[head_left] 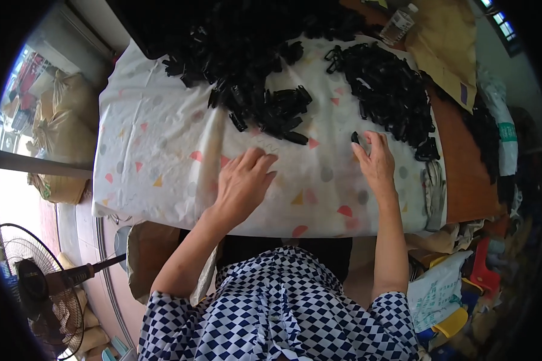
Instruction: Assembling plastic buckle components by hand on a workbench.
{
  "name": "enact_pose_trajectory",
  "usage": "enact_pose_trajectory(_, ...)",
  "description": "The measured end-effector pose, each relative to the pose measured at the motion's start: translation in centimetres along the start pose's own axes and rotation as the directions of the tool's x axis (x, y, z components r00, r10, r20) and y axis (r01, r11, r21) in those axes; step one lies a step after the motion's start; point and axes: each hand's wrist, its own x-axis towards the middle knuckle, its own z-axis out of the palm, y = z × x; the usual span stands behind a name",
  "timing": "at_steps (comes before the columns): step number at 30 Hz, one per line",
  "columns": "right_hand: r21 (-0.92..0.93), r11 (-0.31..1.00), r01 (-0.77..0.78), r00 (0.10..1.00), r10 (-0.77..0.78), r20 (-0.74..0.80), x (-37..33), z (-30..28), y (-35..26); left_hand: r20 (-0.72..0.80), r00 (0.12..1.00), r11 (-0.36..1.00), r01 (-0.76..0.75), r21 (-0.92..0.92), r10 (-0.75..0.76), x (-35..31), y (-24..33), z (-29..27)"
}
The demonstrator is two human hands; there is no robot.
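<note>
My right hand (pixel 377 161) pinches a small black plastic piece (pixel 355 138) between thumb and fingertips, just left of the right-hand heap of black pieces (pixel 386 90). My left hand (pixel 242 180) hovers over or rests on the patterned tablecloth (pixel 162 129); which of the two I cannot tell. Its fingers are bent, with the thumb standing apart, and nothing shows in them. Beyond that hand, a larger pile of similar black clip-like pieces (pixel 238 90) spreads toward me from the far side of the table.
A clear plastic bottle (pixel 398 24) and a brown paper sheet (pixel 442 51) lie at the far right. Brown wooden surface (pixel 471 186) shows beside the cloth. A fan (pixel 33 283) stands at lower left, below tied sacks (pixel 63 120). A printed white bag (pixel 442 295) sits at lower right.
</note>
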Motion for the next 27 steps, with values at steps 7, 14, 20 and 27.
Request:
enact_pose_trajectory(7, 0.026, 1.000, 0.005, 0.966, -0.012, 0.260, 1.9, -0.4, 0.7, 0.156, 0.984, 0.955, -0.131, 0.265, 0.092, 7.3, -1.3, 6.0)
enact_pose_trajectory(14, 0.127, 0.983, -0.136, 0.966, 0.104, 0.235, 1.1, 0.2, 0.7, 0.063, 0.998, 0.997, 0.033, -0.075, -0.028, 5.1, -0.5, 4.8)
enact_pose_trajectory(20, 0.759, 0.141, -0.635, 0.769, 0.211, 0.604, -1.1, -0.4, -5.0, 0.448, 0.804, 0.389, 0.586, -0.711, -0.392, 1.2, -0.1, 2.0)
enact_pose_trajectory(27, 0.722, -0.172, -0.670, 0.722, 0.070, 0.688, -3.4, 1.2, -11.1, 0.555, 0.756, -0.086, 0.564, -0.822, -0.348, -2.3, 0.2, 0.2)
